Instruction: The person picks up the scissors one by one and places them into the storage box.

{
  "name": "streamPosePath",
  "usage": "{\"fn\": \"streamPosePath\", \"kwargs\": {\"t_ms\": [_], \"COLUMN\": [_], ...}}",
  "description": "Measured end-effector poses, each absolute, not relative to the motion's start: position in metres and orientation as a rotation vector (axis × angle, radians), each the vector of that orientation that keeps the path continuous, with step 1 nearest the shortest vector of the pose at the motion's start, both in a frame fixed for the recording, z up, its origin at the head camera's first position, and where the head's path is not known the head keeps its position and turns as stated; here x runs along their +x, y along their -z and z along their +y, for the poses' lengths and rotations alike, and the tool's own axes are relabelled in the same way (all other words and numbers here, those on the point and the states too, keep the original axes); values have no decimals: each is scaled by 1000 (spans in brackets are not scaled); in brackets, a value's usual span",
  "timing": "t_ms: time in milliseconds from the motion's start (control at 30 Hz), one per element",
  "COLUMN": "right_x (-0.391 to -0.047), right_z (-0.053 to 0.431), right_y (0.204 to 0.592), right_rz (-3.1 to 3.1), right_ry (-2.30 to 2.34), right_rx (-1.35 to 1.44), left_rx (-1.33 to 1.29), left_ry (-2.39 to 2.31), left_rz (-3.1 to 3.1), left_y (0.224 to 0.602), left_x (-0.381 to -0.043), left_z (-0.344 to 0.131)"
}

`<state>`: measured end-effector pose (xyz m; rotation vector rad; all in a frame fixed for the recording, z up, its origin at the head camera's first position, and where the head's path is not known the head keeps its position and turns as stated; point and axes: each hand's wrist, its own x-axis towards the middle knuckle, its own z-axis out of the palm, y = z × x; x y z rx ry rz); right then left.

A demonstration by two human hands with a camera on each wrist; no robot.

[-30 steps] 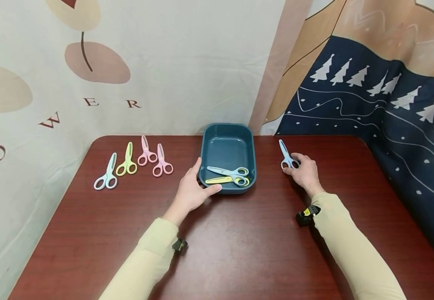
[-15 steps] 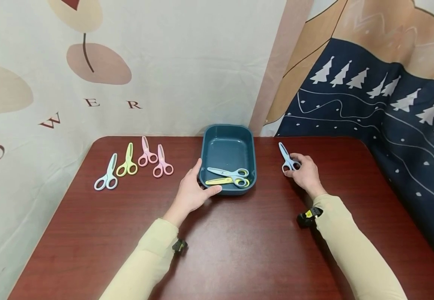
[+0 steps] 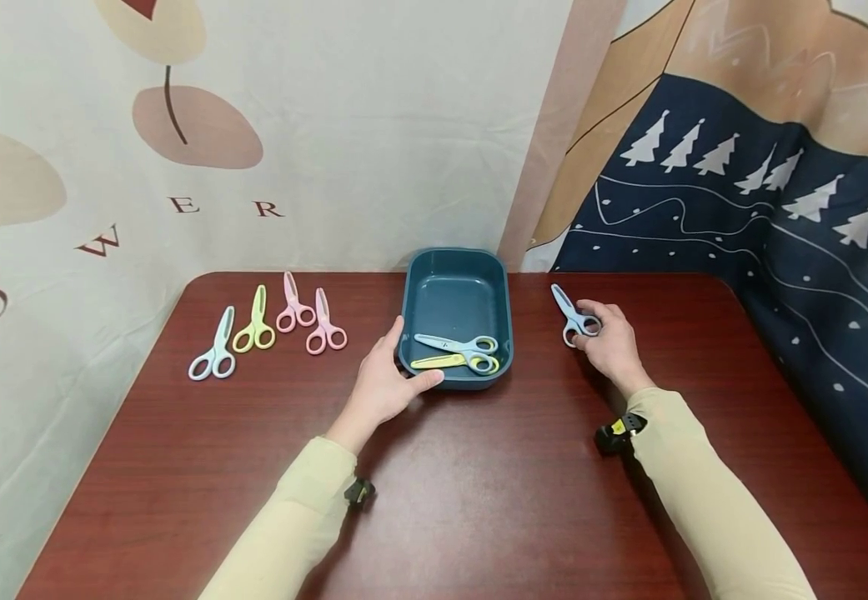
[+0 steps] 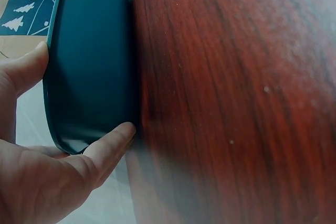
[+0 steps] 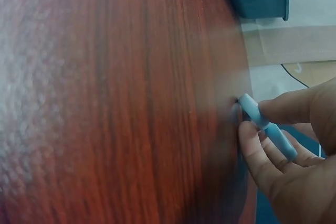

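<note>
Okay, nearest are the left sleeve [image 3: 283, 525] and right sleeve [image 3: 711, 492], reaching in over the bench [image 3: 471, 475]. Left hand [image 3: 379, 383]: thumb and fingers spread apart, touching the outside of the container [image 3: 456, 304] at its near left corner, apparently steadying it. Inside, near end, blue scissors [image 3: 464, 346] lie partly over yellow-green scissors [image 3: 437, 362]. Off to the left, well apart from both hands: pale blue scissors [image 3: 218, 346]. Right hand [image 3: 612, 346]: thumb and fingers clamped on the handle end of the held scissors [image 3: 569, 309], right of the container and apart from it, tip pointing away and a bit left. Can't tell if they're fully off the bench. Step in hand looks like picking up that pair; next move probably calls for keeping the pinch, lifting over the container's right wall and coming across, left hand bracing. Further back on the left, ungripped: green scissors [image 3: 257, 322], near pink scissors [image 3: 324, 319], far pink scissors [image 3: 293, 302]. Behind: pale cloth [image 3: 373, 150], navy tree-print cloth [image 3: 704, 200].
</note>
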<state>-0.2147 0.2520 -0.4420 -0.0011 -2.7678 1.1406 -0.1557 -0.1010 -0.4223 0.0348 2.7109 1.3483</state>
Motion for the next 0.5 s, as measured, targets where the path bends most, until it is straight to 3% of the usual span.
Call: {"fn": "streamPosePath", "kwargs": {"t_ms": [500], "right_x": [-213], "right_z": [251], "right_y": [437], "right_rz": [-2761], "right_ry": [-1499], "right_rx": [-104], "left_rx": [31], "left_ry": [-1350], "left_rz": [2704], "left_y": [422], "left_x": [-155], "left_z": [-101]}}
